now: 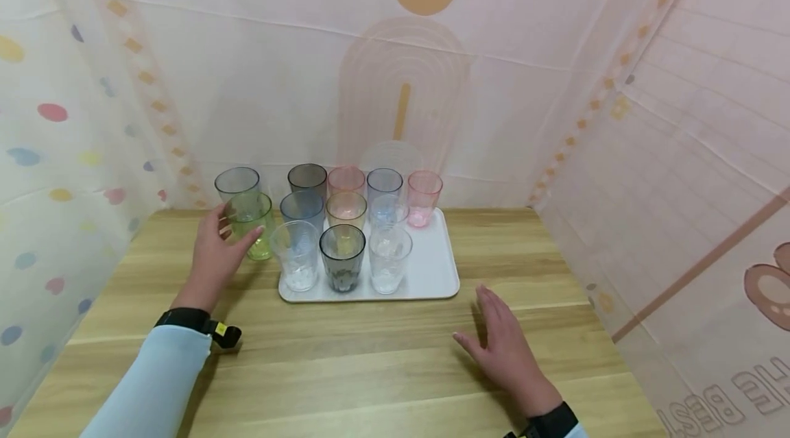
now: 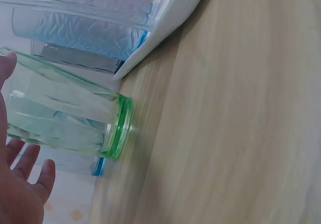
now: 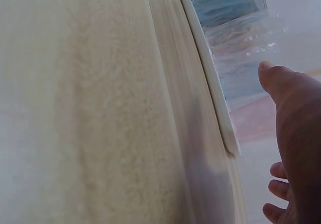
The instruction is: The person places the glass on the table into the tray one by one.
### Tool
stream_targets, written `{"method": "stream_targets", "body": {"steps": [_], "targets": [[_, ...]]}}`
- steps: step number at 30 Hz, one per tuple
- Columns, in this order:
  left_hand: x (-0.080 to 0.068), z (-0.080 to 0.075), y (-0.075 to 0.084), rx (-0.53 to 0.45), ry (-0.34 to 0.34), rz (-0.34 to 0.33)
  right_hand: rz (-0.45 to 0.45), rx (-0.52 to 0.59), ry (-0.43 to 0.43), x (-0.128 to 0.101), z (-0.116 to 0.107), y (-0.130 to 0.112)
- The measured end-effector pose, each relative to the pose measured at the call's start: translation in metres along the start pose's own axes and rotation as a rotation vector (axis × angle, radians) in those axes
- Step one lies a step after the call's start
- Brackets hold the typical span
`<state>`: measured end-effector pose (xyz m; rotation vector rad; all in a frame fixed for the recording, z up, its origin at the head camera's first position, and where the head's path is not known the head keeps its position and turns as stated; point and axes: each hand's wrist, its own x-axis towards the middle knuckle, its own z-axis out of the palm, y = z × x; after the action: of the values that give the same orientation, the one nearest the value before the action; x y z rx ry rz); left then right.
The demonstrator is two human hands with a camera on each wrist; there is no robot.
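Cups are sitting in front of me, lots of them, in pretty see-through colors. My left hand point(image 1: 212, 256) is reaching to the green cup point(image 1: 252, 225), and my thumb and fingers are opening wide around it. My fingertips look like they are touching its side, but I cannot tell if I am squeezing it. In my left wrist view the green cup point(image 2: 70, 116) is standing on the wooden table point(image 1: 382, 369), just beside the corner of the white tray point(image 2: 165, 30), not on it.

The white tray point(image 1: 432, 266) is lying on the table in the middle. I am counting 10 cups on it. At the front 3 are standing in a row: a clear cup point(image 1: 296, 256), a dark gray cup point(image 1: 342, 258) and another clear cup point(image 1: 389, 260). Behind them are a blue cup point(image 1: 302, 208), an orange cup point(image 1: 346, 208) and a pale blue cup point(image 1: 389, 208). At the back are a brown-gray cup point(image 1: 307, 179), a pink cup point(image 1: 345, 179), a blue-gray cup point(image 1: 384, 183) and another pink cup point(image 1: 424, 198). 1 more gray cup point(image 1: 237, 182) is standing off the tray, behind the green one.

My right hand point(image 1: 503, 345) is resting loose near the table, fingers straight, holding nothing. It is sitting near the front right corner of the tray, not touching it.
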<state>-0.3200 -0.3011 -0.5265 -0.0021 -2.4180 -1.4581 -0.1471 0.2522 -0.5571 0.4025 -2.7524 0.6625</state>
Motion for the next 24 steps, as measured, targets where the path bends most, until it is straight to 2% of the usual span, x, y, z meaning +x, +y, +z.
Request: {"method": "stream_targets", "body": {"steps": [4,11,18,21,24], "targets": [[-0.002,-0.003,0.001,-0.032,0.024,-0.033,-0.003,0.016,0.004,-0.001,-0.001,-0.002],[-0.018,-0.017,0.001,0.002,0.024,-0.012,0.010,0.030,-0.002,0.000,-0.003,-0.005],[-0.055,-0.050,0.012,0.059,-0.055,0.009,0.024,0.093,0.004,0.002,-0.006,-0.011],[-0.076,-0.063,0.022,0.046,-0.088,0.071,0.027,0.158,0.002,0.004,-0.006,-0.015],[-0.097,-0.067,0.037,0.020,-0.110,0.155,0.014,0.223,0.009,0.009,-0.007,-0.021]]}}
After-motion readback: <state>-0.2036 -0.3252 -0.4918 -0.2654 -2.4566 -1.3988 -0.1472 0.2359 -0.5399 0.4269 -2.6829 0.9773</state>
